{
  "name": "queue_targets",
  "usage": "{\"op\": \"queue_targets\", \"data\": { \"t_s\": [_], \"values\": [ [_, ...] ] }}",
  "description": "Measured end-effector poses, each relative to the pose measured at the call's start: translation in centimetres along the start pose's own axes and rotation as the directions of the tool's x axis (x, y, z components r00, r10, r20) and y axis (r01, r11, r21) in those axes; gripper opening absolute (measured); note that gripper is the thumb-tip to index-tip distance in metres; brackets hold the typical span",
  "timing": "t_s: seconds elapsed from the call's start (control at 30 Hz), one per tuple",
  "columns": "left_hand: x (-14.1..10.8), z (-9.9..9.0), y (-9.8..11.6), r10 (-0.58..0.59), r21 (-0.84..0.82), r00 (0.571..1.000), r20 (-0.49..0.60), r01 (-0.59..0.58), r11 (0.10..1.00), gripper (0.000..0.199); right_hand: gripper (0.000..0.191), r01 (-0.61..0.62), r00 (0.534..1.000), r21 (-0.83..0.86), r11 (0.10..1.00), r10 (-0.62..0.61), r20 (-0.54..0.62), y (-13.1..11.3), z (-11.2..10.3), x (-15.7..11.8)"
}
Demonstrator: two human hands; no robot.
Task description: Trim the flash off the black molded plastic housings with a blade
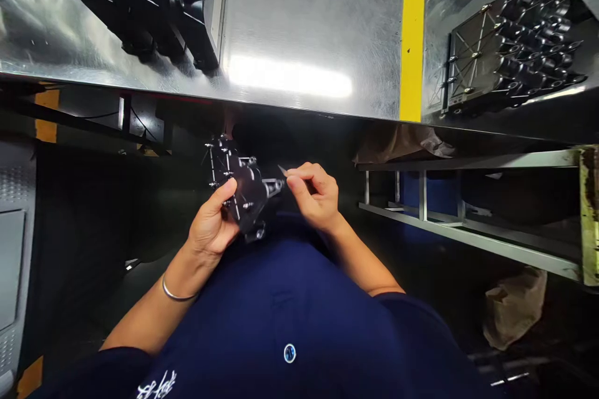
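My left hand (213, 221) grips a black moulded plastic housing (248, 190) by its left side, thumb on top, in front of my body. The part has ribs, small bosses and a lug that points right. Close to that lug, my right hand (316, 193) is closed in a pinch. A small thin pointed blade (282, 171) sticks out between its thumb and forefinger; the rest of it is hidden in the fingers. I cannot tell whether the blade touches the lug.
A metal table (299, 25) runs across the top, with a yellow tape strip (412, 37). Black parts are stacked at its left (154, 0) and right (515, 50). A metal rack (468, 224) stands at right, near a brown bag (515, 308). A grey cabinet (19, 199) is at left.
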State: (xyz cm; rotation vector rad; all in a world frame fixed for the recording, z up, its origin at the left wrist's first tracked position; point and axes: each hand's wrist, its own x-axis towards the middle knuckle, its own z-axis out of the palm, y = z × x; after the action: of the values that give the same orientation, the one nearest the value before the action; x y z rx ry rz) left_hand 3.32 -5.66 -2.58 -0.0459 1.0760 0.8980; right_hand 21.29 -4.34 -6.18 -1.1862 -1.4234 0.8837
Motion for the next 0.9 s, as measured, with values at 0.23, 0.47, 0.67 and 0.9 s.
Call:
{"op": "queue_targets", "data": {
  "t_s": [0.23,0.47,0.67,0.9],
  "values": [
    [-1.0,-0.8,1.0,0.078,0.266,0.930,0.360,-0.183,0.946,0.047,0.030,0.028,0.960,-0.040,0.999,-0.016,0.280,-1.0,-1.7,0.3],
    [-0.1,-2.2,1.6,0.105,0.313,0.912,0.397,-0.242,0.919,0.048,0.050,0.418,0.767,0.025,0.908,-0.367,0.526,-2.6,-2.5,0.7],
    [0.2,-2.3,0.9,0.057,0.242,0.945,0.322,-0.140,0.960,0.041,0.053,0.462,0.700,0.003,0.887,-0.366,0.614,-3.4,-2.7,1.2],
    [0.2,-2.2,1.2,0.051,0.245,0.948,0.313,-0.132,0.960,0.044,0.051,0.509,0.715,0.000,0.861,-0.423,0.557,-3.1,-2.1,0.9]
  ]
}}
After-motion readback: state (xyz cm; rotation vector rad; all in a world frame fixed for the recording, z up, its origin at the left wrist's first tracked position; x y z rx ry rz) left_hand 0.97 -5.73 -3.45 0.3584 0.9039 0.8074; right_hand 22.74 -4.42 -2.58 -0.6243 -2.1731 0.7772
